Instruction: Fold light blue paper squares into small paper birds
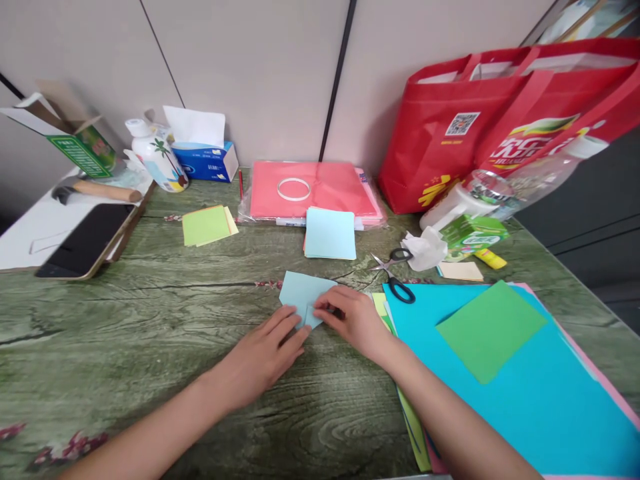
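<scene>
On the bench [200, 320], the blue paper [300, 288] lies partly folded; its near flap looks unfinished. From 7 o'clock the left hand [265, 355] presses, fingers spread; at 4 o'clock the right hand [357, 323] pinches the flap.

The left hand [273, 343] and right hand [356, 317] cover the near edges of the light blue paper [303, 288], partly hiding its fold; whether the right fingertips pinch the flap or only press on it cannot be told. Both forearms [185, 410] run off the bottom edge, where a grey thing [425, 477] shows too thin a sliver to name. The large blue sheet [505, 420] hides most of the sheets beneath it. The right edge cuts off the red bag [500, 107]; the left edge, the white board [17, 237]. Small print on the green carton [80, 152] is too small to read.
</scene>
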Motion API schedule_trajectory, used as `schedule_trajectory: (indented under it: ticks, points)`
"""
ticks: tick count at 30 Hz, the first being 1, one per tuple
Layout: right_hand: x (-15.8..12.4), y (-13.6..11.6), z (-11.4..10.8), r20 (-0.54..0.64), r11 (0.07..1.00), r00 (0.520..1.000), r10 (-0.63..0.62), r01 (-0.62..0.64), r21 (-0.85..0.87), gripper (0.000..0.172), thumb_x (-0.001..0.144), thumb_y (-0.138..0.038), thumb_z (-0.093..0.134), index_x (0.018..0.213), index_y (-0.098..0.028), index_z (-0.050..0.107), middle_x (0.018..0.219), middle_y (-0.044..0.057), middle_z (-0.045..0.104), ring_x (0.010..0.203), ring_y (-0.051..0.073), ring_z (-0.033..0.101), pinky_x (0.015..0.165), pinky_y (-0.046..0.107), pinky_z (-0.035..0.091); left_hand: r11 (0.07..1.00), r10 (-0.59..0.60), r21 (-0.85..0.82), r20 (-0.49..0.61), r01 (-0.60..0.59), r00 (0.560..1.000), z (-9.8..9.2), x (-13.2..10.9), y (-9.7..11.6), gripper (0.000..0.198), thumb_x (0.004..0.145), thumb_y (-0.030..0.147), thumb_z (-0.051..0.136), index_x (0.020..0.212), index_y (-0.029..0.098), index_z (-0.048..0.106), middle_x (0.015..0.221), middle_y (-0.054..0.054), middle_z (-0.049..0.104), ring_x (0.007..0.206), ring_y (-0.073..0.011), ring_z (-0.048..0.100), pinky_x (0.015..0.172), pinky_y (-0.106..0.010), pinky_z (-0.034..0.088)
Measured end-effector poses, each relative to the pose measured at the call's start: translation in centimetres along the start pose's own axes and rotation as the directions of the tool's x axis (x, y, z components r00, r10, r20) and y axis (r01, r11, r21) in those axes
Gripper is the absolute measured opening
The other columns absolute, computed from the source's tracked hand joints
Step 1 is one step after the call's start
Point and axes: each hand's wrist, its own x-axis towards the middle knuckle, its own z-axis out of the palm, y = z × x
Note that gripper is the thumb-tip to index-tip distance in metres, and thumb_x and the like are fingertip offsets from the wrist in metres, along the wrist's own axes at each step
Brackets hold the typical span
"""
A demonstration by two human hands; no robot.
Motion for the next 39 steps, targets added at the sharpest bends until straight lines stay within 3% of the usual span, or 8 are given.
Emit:
schedule_trajectory:
  ticks: [10,20,28,39]
  points:
    - [0.1,-0.3,0.1,-0.005,0.998,1.000,-0.010,0.010,-0.061,0.008,0.087,-0.024,0.058,0.085,-0.020,0.064,0.082,0.004,0.063,0.077,0.017,0.057,0.066,0.027,0.044,1.000,-0.001,-0.001,0.023,0.001,1.000,-0.1,0.2,0.1,0.024,0.091,0.019,0.045,0.109,0.014,0.060,0.115,-0.014,0.061,0.117,-0.0283,0.053,0.091,-0.043,0.053]
    - [0.0,0.5,-1.1,0.117,0.982,0.975,-0.189,0.188,0.021,0.021,0.083,-0.032,0.063,0.103,-0.026,0.069,0.096,0.006,0.062,0.088,0.018,0.058,0.073,0.032,0.049,1.000,0.005,-0.017,0.013,-0.005,1.000,-0.1,0.2,0.1,0.026,0.092,0.021,0.044,0.112,0.013,0.060,0.114,-0.014,0.063,0.118,-0.0276,0.053,0.093,-0.044,0.051]
    - [0.0,0.5,-0.9,0.118,0.986,0.979,-0.166,0.165,0.021,0.021,0.084,-0.032,0.062,0.103,-0.026,0.070,0.098,0.006,0.063,0.087,0.018,0.059,0.071,0.032,0.050,0.995,-0.026,-0.095,-0.085,0.018,0.996,-0.4,0.3,-0.4,0.025,0.093,0.019,0.042,0.106,0.012,0.062,0.107,-0.011,0.068,0.114,-0.0218,0.057,0.093,-0.037,0.053]
    - [-0.1,0.5,-0.9,0.129,0.986,0.978,-0.164,0.164,0.006,0.022,0.084,-0.032,0.063,0.104,-0.025,0.070,0.099,0.006,0.062,0.089,0.018,0.058,0.074,0.032,0.049,0.995,0.048,-0.087,-0.025,-0.050,0.999,-0.6,0.1,-1.0,0.025,0.091,0.014,0.043,0.105,0.012,0.064,0.109,-0.011,0.068,0.116,-0.0239,0.056,0.092,-0.039,0.054]
